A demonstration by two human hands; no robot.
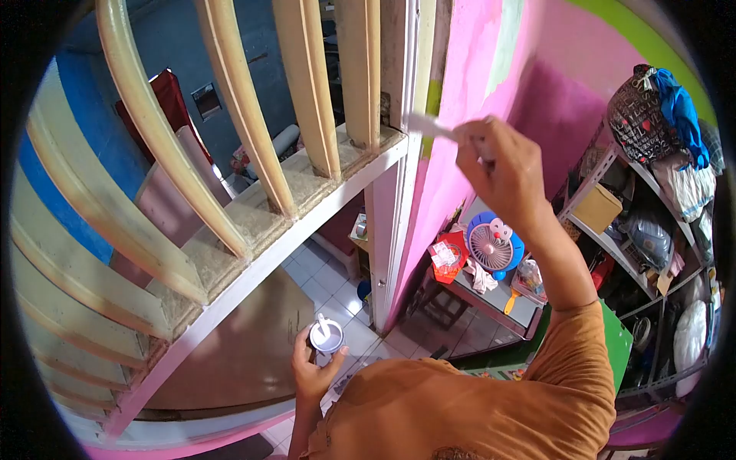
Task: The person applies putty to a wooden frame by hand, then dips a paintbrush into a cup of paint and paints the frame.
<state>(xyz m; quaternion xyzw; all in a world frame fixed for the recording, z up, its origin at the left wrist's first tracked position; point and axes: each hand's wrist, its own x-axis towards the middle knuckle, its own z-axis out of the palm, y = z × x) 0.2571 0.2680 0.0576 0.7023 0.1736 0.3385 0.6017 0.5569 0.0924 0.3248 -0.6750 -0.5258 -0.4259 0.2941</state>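
Observation:
My right hand [502,165] is raised and closed round a pale, blurred tool [431,126]. The tool's far end is at the white door frame [412,153], beside the pink wall [468,115]; whether they touch is unclear. Lower down, my left hand [316,368] holds a small white cup [327,336] with its fingers and thumb around the sides. A white stick-like utensil [323,326] leans inside the cup, in whitish contents.
Cream slats [238,100] stand on a dusty ledge [253,222] at the left. Below right, a table [521,326] holds a blue fan [491,244] and a red tray [447,257]. Loaded metal shelves [613,253] stand at the far right.

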